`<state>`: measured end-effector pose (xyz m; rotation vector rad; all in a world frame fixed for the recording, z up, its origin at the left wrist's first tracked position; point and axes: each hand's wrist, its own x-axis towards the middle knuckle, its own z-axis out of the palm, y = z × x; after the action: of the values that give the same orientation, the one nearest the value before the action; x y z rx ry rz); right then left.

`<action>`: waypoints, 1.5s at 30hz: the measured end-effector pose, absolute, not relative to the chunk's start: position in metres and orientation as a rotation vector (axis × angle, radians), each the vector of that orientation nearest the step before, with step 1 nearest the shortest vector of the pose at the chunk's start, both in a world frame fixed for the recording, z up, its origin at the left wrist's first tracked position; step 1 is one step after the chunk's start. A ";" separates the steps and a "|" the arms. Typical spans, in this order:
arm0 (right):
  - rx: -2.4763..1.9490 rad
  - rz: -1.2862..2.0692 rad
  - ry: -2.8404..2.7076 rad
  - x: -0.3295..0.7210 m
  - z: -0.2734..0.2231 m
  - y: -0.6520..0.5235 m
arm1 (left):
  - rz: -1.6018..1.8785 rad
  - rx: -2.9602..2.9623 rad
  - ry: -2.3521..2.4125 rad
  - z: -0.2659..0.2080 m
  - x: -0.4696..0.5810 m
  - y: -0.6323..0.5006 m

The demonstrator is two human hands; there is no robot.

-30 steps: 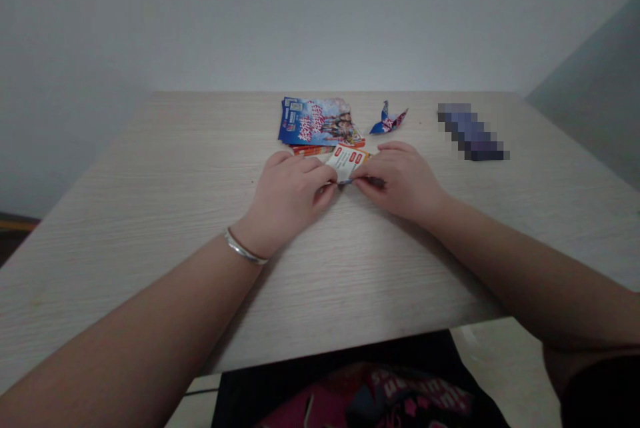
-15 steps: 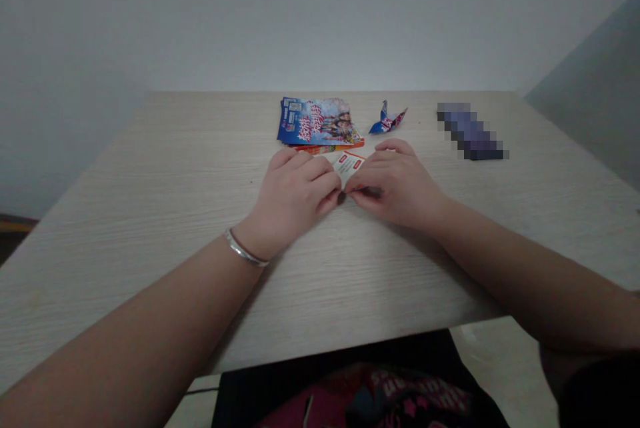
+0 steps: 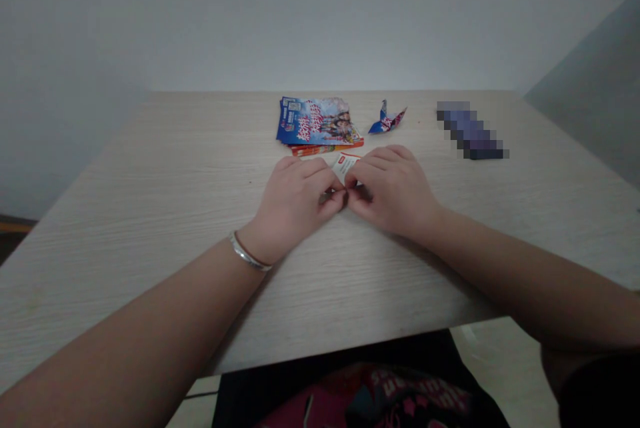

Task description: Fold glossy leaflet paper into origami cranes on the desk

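Note:
Between my hands lies a piece of paper, white with red-orange print, mostly covered by my fingers. My left hand, with a silver bangle at the wrist, pinches its near edge between thumb and forefinger. From the other side my right hand pinches the same edge, its fingers curled. The fingertips of both hands nearly meet at the paper's near point. How the paper is folded there cannot be made out.
Behind my left hand is a stack of printed flyers, blue on top with orange ones beneath. A folded paper crane stands right of it. Farther right lies a dark, pixelated flat object. The wooden table meets a wall at the back.
Both hands have shifted slightly toward me, and their fingertips have come closer together. My right fingers now cover more of the paper. The flyers and crane stay put.

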<state>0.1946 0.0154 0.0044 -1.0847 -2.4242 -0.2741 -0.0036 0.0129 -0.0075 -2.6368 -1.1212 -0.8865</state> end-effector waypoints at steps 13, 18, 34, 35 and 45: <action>-1.219 -0.126 -2.467 0.205 0.009 0.017 | -0.761 -2.672 -1.201 -0.004 -0.008 0.015; -1.231 -0.110 -2.436 0.220 0.006 0.025 | -0.742 -2.673 -1.203 0.000 -0.014 0.018; -1.401 -0.011 -2.313 0.251 0.004 0.039 | -0.844 -2.833 -1.204 0.000 -0.035 0.028; -1.400 0.023 -2.282 0.254 0.003 0.041 | -0.871 -2.837 -1.215 0.001 -0.036 0.028; -0.995 0.490 -2.413 0.242 -0.014 0.044 | -0.804 -2.986 -1.316 -0.007 -0.034 0.028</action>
<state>0.2416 0.0440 -0.0137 -0.9948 -2.4129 0.4902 -0.0340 0.0284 -0.0073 -2.9862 -1.3165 -0.8041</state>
